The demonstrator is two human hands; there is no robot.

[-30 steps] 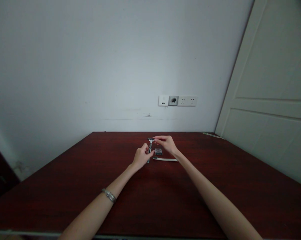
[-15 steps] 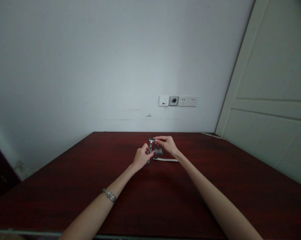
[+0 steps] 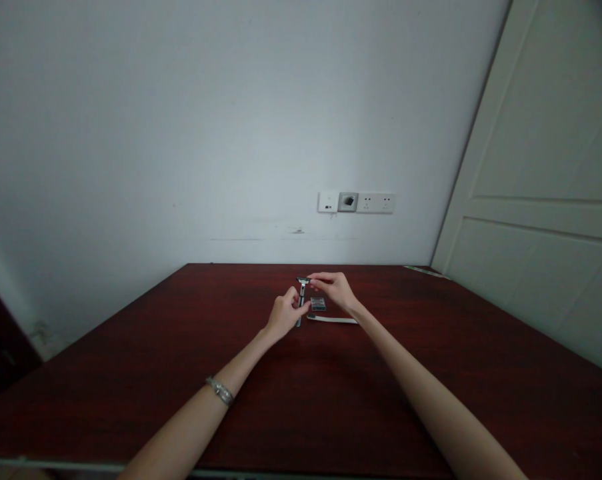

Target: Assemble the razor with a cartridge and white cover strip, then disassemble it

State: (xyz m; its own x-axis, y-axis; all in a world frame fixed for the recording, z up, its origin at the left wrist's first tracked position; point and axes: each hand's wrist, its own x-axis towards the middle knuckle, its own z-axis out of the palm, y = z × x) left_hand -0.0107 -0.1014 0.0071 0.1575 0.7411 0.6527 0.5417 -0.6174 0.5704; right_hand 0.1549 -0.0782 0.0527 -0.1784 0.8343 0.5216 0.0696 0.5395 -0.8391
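Silver-and-black T-shaped razor, metallic-looking (image 3: 301, 301), is held near-upright w/ a slight tilt, head on top, over the far-middle part of the dark red, wood-grain table (image 3: 301, 407); can't tell if its lower end touches the tabletop. L hand (image 3: 281, 314): thumb + fingers pinching the handle approx. midway. R hand (image 3: 337, 289): thumb + fingertips pressed together on the R end of the head; exact contact too small to tell. Small flat clear-and-grey plastic case (image 3: 318, 304) lies just R of the handle, below the R hand; contents n/c at this res. Slim white stick w/ dark tip, toothbrush-like (image 3: 333, 320), lies nearer the person, its R end by the R forearm. Silver-toned band (image 3: 220, 391) on L wrist. Risks (my call): slim handle likely rolls or swivels if the L pinch is loose while the R presses sideways on the head; R fingertips sit v. close to where blades would be, so a slip could nick them; if the head is detachable, a hard pull might pop it off onto the table; dropping the R hand or forearm could knock the case or stick.
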